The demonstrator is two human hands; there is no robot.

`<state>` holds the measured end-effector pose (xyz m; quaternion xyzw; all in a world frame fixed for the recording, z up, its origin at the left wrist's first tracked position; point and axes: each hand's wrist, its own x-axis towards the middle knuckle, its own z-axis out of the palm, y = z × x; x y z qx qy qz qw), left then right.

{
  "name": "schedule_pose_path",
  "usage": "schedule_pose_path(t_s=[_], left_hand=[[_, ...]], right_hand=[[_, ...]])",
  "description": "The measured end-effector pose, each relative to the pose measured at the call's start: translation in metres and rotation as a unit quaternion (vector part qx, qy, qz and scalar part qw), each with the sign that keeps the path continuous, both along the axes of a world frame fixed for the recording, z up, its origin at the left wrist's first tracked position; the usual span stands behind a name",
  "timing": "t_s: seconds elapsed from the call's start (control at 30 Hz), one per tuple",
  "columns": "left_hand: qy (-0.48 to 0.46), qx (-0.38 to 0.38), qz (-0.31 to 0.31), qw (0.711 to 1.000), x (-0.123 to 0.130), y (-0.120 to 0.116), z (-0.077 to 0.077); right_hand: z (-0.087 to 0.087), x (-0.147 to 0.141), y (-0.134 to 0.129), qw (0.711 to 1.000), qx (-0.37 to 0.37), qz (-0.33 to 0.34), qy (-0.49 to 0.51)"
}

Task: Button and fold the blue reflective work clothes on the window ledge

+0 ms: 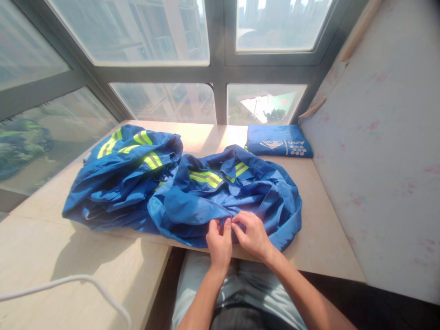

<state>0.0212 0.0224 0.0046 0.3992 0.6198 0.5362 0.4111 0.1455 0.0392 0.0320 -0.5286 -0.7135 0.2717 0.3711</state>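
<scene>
A blue work jacket with yellow-green reflective strips lies rumpled on the ledge in front of me. Its zipper runs down toward my hands. At the jacket's near edge my left hand pinches the cloth at the zipper's lower end, thumb against fingers. Touching it almost tip to tip, my right hand is closed on the same spot from the right. The small zipper parts between the fingertips are hidden.
More blue garments with reflective strips are heaped at the left. A folded blue garment with white printing lies by the window. A white cable crosses the lower left. Windows and a patterned wall bound the ledge.
</scene>
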Motion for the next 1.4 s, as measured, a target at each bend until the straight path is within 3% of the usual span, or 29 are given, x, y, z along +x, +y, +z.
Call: schedule_pose_path(t_s=[0.1, 0.23, 0.43, 0.6, 0.7, 0.83, 0.9, 0.97, 1.03, 1.07, 1.13, 1.2, 1.33, 1.4], left_hand=[[0.022, 0.008, 0.005, 1.000, -0.001, -0.002, -0.002], [-0.045, 0.009, 0.022, 0.999, 0.001, -0.001, 0.000], [-0.175, -0.027, 0.026, 0.984, 0.008, 0.004, 0.008], [-0.189, -0.017, 0.028, 0.981, 0.009, -0.002, 0.008], [-0.196, -0.020, 0.027, 0.980, 0.006, -0.004, 0.007], [-0.156, -0.024, -0.001, 0.988, -0.002, 0.001, 0.008], [-0.131, -0.014, -0.012, 0.991, -0.005, 0.004, 0.011], [-0.132, -0.011, -0.020, 0.991, -0.006, 0.005, 0.014], [-0.172, -0.026, -0.022, 0.985, -0.005, 0.004, 0.018], [-0.202, -0.041, -0.022, 0.978, -0.004, 0.004, 0.020], [-0.268, -0.073, -0.016, 0.961, -0.001, 0.002, 0.025], [-0.316, -0.090, -0.001, 0.944, 0.002, 0.001, 0.031], [-0.328, -0.081, 0.038, 0.940, 0.009, -0.002, 0.037], [-0.338, -0.085, 0.039, 0.937, 0.013, -0.005, 0.036]], right_hand=[[-0.003, -0.006, 0.000, 0.999, -0.005, -0.024, 0.021], [-0.003, -0.006, 0.002, 0.997, -0.006, -0.035, 0.062], [-0.002, 0.000, 0.006, 0.994, 0.005, 0.047, 0.101], [-0.004, 0.000, 0.013, 0.998, -0.003, 0.000, 0.058], [0.004, 0.004, 0.016, 0.999, 0.031, -0.001, 0.026], [0.020, 0.004, -0.007, 0.987, 0.091, -0.070, 0.108], [0.020, -0.004, -0.031, 0.983, 0.024, -0.057, 0.176], [0.011, -0.016, -0.053, 0.961, -0.134, 0.003, 0.241], [-0.003, -0.029, -0.065, 0.908, -0.279, 0.030, 0.310], [-0.010, -0.033, -0.066, 0.882, -0.316, 0.018, 0.350], [-0.019, -0.040, -0.061, 0.847, -0.316, -0.027, 0.426], [-0.021, -0.044, -0.052, 0.833, -0.271, -0.065, 0.478], [-0.015, -0.048, -0.039, 0.815, -0.209, -0.143, 0.522], [-0.010, -0.048, -0.038, 0.792, -0.200, -0.186, 0.545]])
